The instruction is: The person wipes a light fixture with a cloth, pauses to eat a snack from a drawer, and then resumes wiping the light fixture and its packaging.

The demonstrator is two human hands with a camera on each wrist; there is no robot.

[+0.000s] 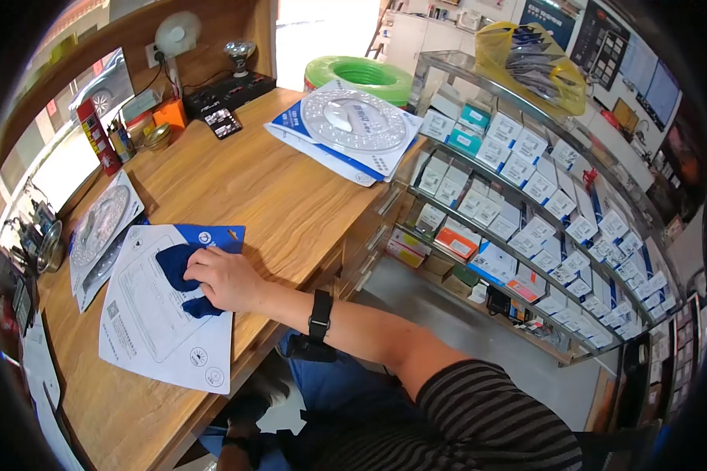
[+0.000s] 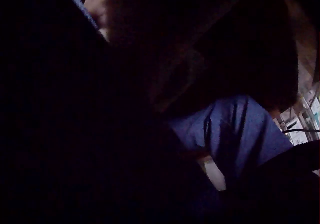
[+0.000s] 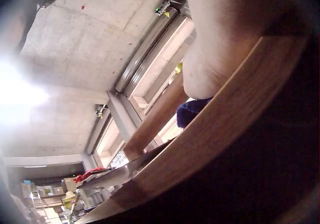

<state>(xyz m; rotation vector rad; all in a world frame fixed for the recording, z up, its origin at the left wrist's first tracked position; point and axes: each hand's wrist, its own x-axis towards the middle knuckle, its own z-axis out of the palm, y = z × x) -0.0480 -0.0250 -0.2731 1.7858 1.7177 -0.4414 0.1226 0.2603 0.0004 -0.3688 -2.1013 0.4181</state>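
Observation:
My right hand [image 1: 226, 279] grips a dark blue cloth [image 1: 174, 265] with its fingers bent over it. The cloth lies bunched on a white and blue package card [image 1: 145, 314], printed side up, near the table's front edge. In the right wrist view, the heel of the hand [image 3: 200, 74] rests above a fold of the cloth [image 3: 192, 111] beside the wooden edge. My left hand [image 1: 245, 414] is low by my lap, below the tabletop and deep in shadow; its fingers cannot be made out. The left wrist view is mostly dark, with blue trousers [image 2: 235, 129] showing.
A packaged round light panel [image 1: 102, 228] lies left of the card. More such packages [image 1: 353, 129] are stacked at the table's far right. A phone [image 1: 221, 123], a red can [image 1: 98, 137] and a small glass bowl [image 1: 158, 139] stand toward the back. Shelves of boxes [image 1: 518, 165] line the right.

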